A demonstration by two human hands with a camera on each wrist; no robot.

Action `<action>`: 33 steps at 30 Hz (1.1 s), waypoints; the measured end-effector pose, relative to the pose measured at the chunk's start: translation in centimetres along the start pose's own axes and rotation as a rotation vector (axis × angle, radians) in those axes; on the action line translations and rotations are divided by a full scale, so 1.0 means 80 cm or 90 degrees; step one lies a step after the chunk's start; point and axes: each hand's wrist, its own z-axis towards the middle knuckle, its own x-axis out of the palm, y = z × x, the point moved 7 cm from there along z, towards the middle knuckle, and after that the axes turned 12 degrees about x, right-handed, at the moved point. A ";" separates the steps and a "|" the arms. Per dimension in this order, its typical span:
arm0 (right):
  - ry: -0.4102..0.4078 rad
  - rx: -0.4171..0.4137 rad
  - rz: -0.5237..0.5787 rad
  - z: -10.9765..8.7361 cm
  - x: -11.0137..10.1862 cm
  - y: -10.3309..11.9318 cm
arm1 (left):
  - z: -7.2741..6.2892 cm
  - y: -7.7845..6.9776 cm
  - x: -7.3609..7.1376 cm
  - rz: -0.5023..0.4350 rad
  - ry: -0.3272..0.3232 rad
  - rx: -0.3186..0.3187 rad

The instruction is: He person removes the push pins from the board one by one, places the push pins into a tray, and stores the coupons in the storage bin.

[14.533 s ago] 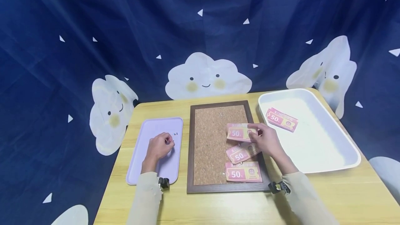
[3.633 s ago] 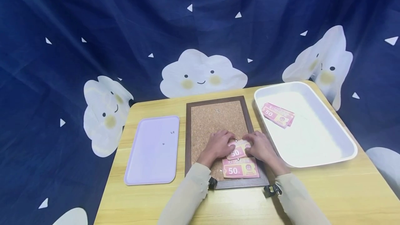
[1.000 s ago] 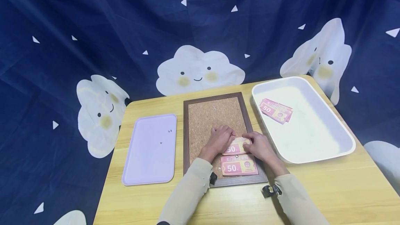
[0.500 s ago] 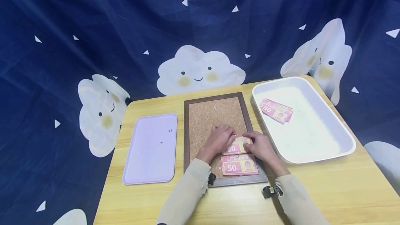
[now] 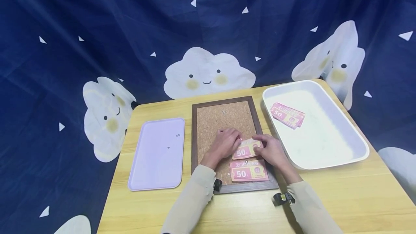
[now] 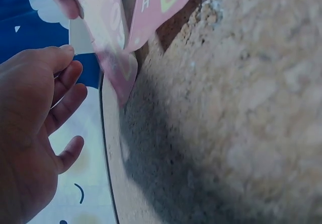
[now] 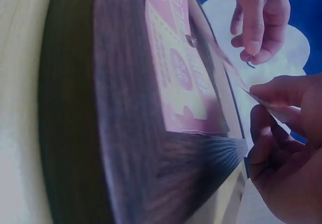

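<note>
The right hand pinches the right end of the upper coupon between thumb and fingers, while the left hand is just beside its left end with thumb and forefinger tips brought together; a tiny pale dot shows there in the head view, too small to tell whether it is gripped. The upper coupon is a flat oblong of pink with a yellow section toward the right, a bold white "50" and pale lettering along the top. Its long axis runs left to right, the right end angled a little away from the person, and the "50" reads upright from the person's side; in the right wrist view it rises off the cork board, tilted. Nearer the person lies the lower coupon, almost parallel to the near rail of the brown frame, with a small round pin at its top edge. To the left, a lavender tray holds three tiny dark pieces; to the right, more coupons overlap inside a white basin. Beyond the wooden table hangs a dark blue curtain.
</note>
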 end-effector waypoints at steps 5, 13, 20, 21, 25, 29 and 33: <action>-0.001 0.002 -0.020 -0.001 -0.006 0.005 | -0.008 0.008 -0.005 0.001 -0.014 -0.013; -0.015 -0.016 0.003 -0.002 -0.012 0.009 | -0.018 0.018 -0.013 0.002 -0.025 -0.009; -0.046 -0.062 0.035 -0.007 -0.027 0.023 | -0.031 0.033 -0.021 -0.004 -0.038 -0.025; -0.053 -0.068 0.037 -0.007 -0.029 0.026 | -0.033 0.035 -0.022 -0.006 -0.040 -0.026; -0.069 -0.076 0.028 -0.010 -0.038 0.033 | -0.040 0.042 -0.025 0.003 -0.046 -0.032; -0.074 -0.071 0.013 -0.010 -0.043 0.036 | -0.048 0.050 -0.030 0.005 -0.051 -0.047; -0.077 -0.065 0.013 -0.009 -0.049 0.038 | -0.055 0.057 -0.034 -0.003 -0.053 -0.059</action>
